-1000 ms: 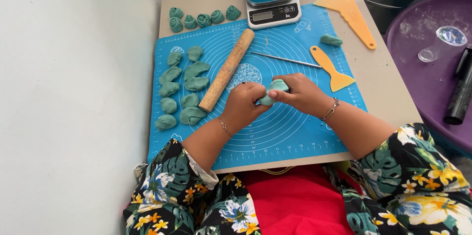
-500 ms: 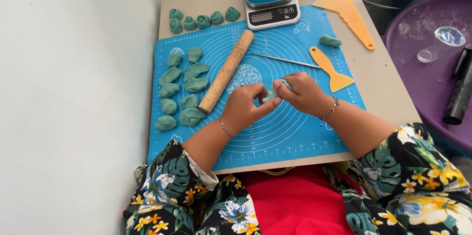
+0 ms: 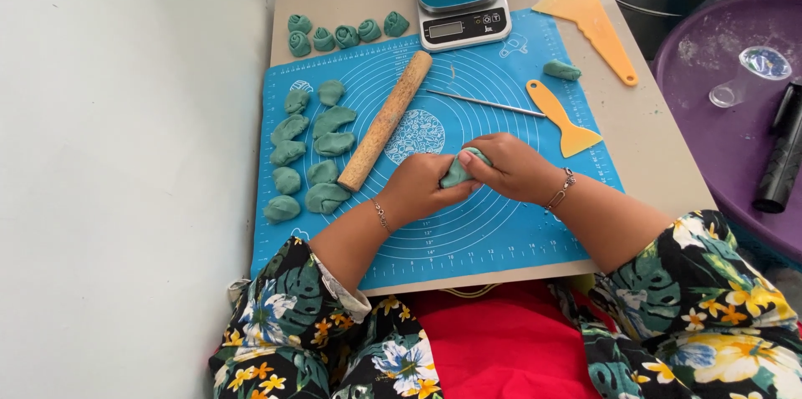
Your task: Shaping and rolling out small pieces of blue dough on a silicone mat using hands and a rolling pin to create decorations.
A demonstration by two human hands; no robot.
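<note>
Counter [image 3: 652,127]: beige, carrying a blue mat [image 3: 501,223].
Dough [image 3: 459,170]: teal lump, folded.
Left hand [image 3: 420,186], right hand [image 3: 511,167]: both pinched closed on dough.

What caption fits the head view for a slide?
Both hands, left and right, pinch teal dough over a blue mat, beside a rolling pin.

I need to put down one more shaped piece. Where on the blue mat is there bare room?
Free: the near strip of the blue mat below both hands, and the patch between the rolling pin and the orange scraper. Crowded: the mat's left side, filled with folded green dough pieces. The left hand and right hand hold a dough piece mid-mat.
</note>
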